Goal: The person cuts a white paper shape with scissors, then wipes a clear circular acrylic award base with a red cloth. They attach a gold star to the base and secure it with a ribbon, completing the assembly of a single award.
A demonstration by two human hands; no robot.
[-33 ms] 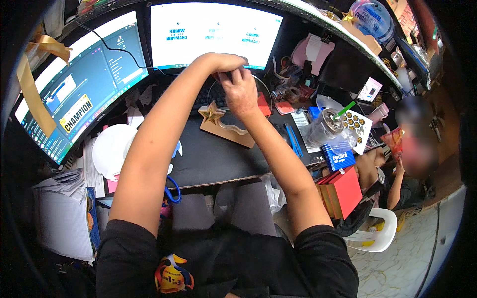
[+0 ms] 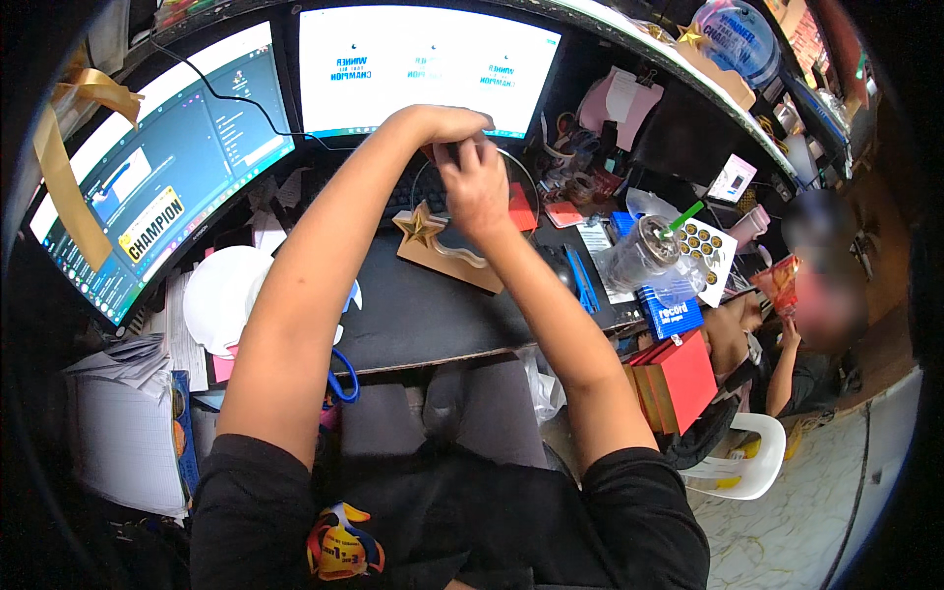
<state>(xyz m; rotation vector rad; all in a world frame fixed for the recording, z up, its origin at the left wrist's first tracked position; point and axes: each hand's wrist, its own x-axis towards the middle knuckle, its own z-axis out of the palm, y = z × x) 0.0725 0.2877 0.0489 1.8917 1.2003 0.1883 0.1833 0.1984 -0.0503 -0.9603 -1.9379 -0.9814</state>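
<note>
A trophy stands on the black desk, with a wooden base [image 2: 450,267], a gold star [image 2: 418,232] at its left end and a round clear disc [image 2: 537,197] rising behind. At the disc's upper part my two hands meet. My left hand [image 2: 457,123] bends over the top edge, its fingers mostly hidden behind the wrist and the other hand. Just below, my right hand [image 2: 476,192] has its fingers curled against the disc; whatever they pinch is hidden.
Two lit monitors [image 2: 428,69] stand behind. A plastic cup with a green straw [image 2: 654,241], blue tweezers-like tool [image 2: 582,280] and a blue record book [image 2: 671,313] lie right. Blue scissors handles [image 2: 343,378] hang at the front edge. A person holding a red packet [image 2: 780,283] sits right.
The fingers of my right hand have shifted slightly at the disc, and that forearm has moved a little. My left hand stays bent over the top.
</note>
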